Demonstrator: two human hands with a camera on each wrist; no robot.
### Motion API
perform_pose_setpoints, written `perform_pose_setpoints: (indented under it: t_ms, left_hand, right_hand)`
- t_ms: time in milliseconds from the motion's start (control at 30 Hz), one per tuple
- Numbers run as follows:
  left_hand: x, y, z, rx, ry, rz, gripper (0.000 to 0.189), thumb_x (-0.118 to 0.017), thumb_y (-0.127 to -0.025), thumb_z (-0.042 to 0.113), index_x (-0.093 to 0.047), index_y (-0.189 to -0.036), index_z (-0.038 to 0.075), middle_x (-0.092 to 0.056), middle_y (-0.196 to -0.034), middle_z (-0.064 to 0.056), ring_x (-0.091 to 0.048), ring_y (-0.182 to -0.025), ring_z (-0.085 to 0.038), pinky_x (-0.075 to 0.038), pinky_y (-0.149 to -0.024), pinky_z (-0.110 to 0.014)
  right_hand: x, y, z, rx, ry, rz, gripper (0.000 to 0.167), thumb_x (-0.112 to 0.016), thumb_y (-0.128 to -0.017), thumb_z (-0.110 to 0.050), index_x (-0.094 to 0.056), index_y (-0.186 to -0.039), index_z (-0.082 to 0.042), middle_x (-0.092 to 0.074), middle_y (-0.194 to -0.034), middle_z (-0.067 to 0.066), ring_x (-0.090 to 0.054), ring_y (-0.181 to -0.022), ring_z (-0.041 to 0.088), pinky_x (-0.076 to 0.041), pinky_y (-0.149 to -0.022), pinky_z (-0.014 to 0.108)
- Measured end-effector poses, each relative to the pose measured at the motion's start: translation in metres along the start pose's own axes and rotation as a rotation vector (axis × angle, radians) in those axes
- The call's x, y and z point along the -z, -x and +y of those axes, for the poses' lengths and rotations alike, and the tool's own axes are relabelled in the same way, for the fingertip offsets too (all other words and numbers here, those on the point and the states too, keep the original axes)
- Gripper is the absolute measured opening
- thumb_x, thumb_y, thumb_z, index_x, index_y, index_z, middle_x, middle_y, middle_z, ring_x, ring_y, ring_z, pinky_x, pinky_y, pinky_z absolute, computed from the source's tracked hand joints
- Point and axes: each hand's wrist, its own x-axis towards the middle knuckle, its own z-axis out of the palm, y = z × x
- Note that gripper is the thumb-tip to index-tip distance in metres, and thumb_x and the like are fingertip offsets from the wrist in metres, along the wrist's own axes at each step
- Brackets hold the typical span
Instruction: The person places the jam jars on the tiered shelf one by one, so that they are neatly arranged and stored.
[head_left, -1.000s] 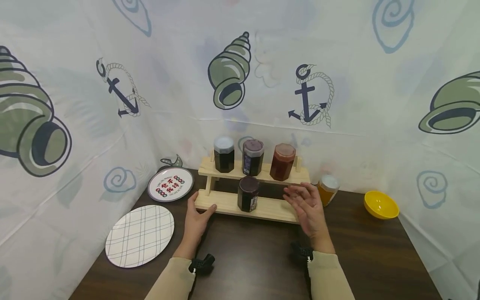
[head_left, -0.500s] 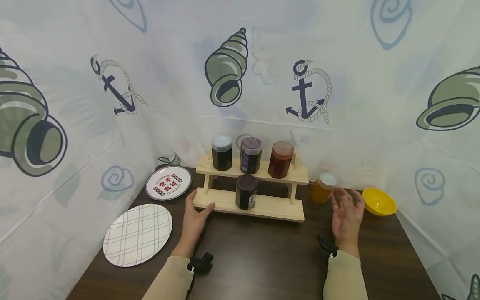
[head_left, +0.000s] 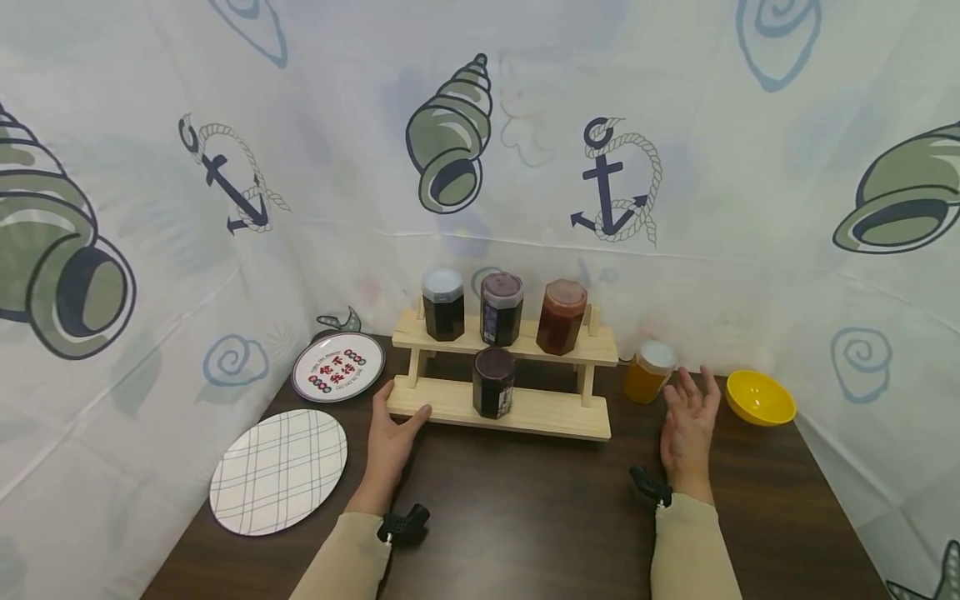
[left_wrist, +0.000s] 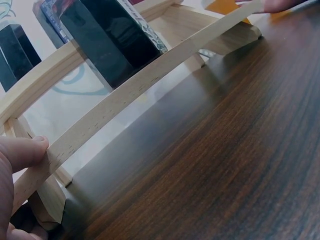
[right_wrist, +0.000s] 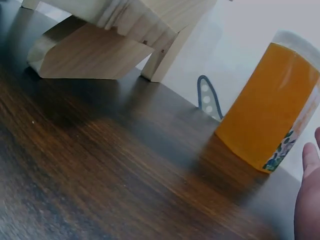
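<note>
A two-tier wooden display rack (head_left: pixel 557 413) stands at the back of the table. My left hand (head_left: pixel 388 448) grips the left end of its lower board, with the thumb (left_wrist: pixel 24 152) on the front edge in the left wrist view. On the lower board sits a dark jar (head_left: pixel 492 385). The upper board carries a dark jar with a whitish lid (head_left: pixel 444 310), a purple-lidded jar (head_left: pixel 501 312) and a reddish jar (head_left: pixel 561 321). My right hand (head_left: pixel 688 435) is beside an orange jar (right_wrist: pixel 265 107) on the table, fingers spread and holding nothing.
A yellow bowl (head_left: pixel 760 398) lies right of my right hand. To the left are a plate with red characters (head_left: pixel 318 364) and a white checked oval plate (head_left: pixel 277 471). Behind everything hangs a patterned white curtain (head_left: pixel 337 167).
My right hand has moved from the rack's right end to the right, beside the orange jar. My left hand has stayed on the rack's left end.
</note>
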Motion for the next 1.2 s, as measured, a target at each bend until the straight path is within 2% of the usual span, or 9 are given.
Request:
perform_pose_setpoints:
  t_ms: [133,233,433,600,833,1067,1200]
  left_hand:
    - [-0.003,0.0,0.0,-0.006,0.007,0.004,0.093,-0.085,-0.098,0.027,-0.029,-0.171,0.016,-0.035,-0.175,-0.017,-0.029,-0.165,-0.035,-0.021,-0.133,-0.059]
    - [-0.005,0.0,0.0,-0.008,0.01,0.008,0.092,-0.085,-0.098,0.026,-0.03,-0.17,0.015,-0.036,-0.174,-0.017,-0.029,-0.165,-0.035,-0.021,-0.133,-0.06]
    - [-0.006,0.001,0.0,0.0,0.007,-0.005,0.092,-0.085,-0.098,0.029,-0.03,-0.171,0.017,-0.036,-0.175,-0.016,-0.029,-0.165,-0.035,-0.021,-0.134,-0.059]
    - [-0.006,0.001,0.001,-0.009,0.013,-0.01,0.092,-0.085,-0.098,0.03,-0.029,-0.171,0.016,-0.035,-0.175,-0.017,-0.028,-0.165,-0.035,-0.02,-0.134,-0.059]
    - [-0.004,0.001,0.001,-0.002,0.003,0.007,0.093,-0.085,-0.098,0.027,-0.028,-0.171,0.014,-0.034,-0.176,-0.018,-0.028,-0.165,-0.035,-0.02,-0.134,-0.059]
    - [-0.002,0.002,0.001,0.006,-0.011,0.007,0.094,-0.085,-0.097,0.03,-0.029,-0.171,0.015,-0.034,-0.176,-0.017,-0.028,-0.165,-0.036,-0.02,-0.134,-0.059]
    - [-0.001,0.003,0.002,-0.002,-0.008,0.004,0.095,-0.085,-0.098,0.031,-0.028,-0.171,0.014,-0.033,-0.177,-0.017,-0.027,-0.166,-0.035,-0.019,-0.134,-0.059]
  right_hand:
    - [0.004,-0.006,0.008,-0.012,0.069,-0.038,0.082,-0.067,-0.105,0.004,-0.029,-0.171,-0.025,-0.039,-0.17,0.013,-0.033,-0.161,0.028,-0.037,-0.127,0.027]
    - [0.007,-0.009,0.013,-0.016,0.111,-0.068,0.086,-0.067,-0.104,0.004,-0.026,-0.172,-0.029,-0.038,-0.168,0.01,-0.031,-0.162,0.028,-0.037,-0.128,0.027]
    - [0.012,-0.013,0.014,-0.042,0.133,-0.081,0.092,-0.068,-0.105,0.001,-0.019,-0.173,-0.036,-0.032,-0.172,0.011,-0.027,-0.166,0.028,-0.034,-0.131,0.029]
    - [0.01,-0.02,0.012,-0.087,0.163,-0.092,0.098,-0.071,-0.103,0.001,-0.013,-0.174,-0.038,-0.031,-0.173,0.011,-0.03,-0.163,0.028,-0.035,-0.131,0.031]
    - [0.004,-0.023,0.013,-0.099,0.293,-0.145,0.105,-0.073,-0.102,0.0,-0.008,-0.173,-0.041,-0.033,-0.173,0.009,-0.029,-0.165,0.027,-0.019,-0.138,0.048]
    - [0.005,-0.022,0.014,-0.143,0.385,-0.186,0.106,-0.072,-0.104,-0.004,-0.003,-0.173,-0.045,-0.026,-0.179,0.011,-0.017,-0.17,0.024,-0.008,-0.139,0.05]
    - [0.004,-0.023,0.014,-0.156,0.4,-0.181,0.104,-0.072,-0.105,-0.008,-0.003,-0.172,-0.047,-0.033,-0.174,0.009,-0.021,-0.169,0.024,-0.009,-0.139,0.051]
